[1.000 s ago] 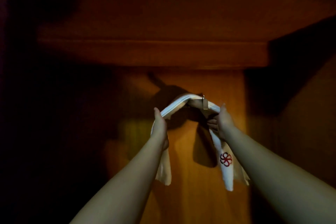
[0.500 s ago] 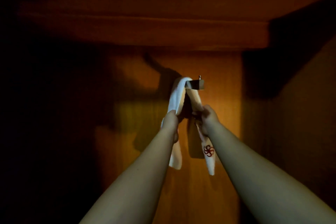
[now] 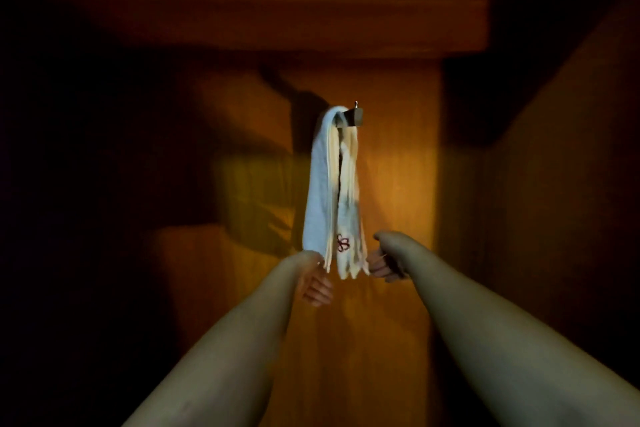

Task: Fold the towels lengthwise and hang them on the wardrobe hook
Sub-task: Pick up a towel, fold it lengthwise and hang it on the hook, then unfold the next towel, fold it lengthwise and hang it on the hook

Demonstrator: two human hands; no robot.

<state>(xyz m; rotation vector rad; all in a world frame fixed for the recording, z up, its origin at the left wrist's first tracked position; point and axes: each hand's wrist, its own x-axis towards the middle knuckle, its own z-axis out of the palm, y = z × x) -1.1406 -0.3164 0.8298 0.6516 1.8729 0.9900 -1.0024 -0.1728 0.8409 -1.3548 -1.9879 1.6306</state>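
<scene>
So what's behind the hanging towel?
The orange wooden wardrobe panel and the towel's dark shadow to its left. The metal hook shows beside the top fold; the panel directly behind the cloth is covered.

Two bare forearms in shot.
No sleeves, no watch, no rings showing on left hand (image 3: 316, 288) or right hand (image 3: 385, 262).

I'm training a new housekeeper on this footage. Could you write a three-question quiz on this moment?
1. True or false: the towel hangs over the hook.
2. What marks the towel near its lower end? A) a red emblem B) a blue stripe C) a black tag
3. Which hand is nearer the emblem side of the towel?

Key: 1 true. 2 A. 3 the right hand; the left hand is below the plain side.
</scene>
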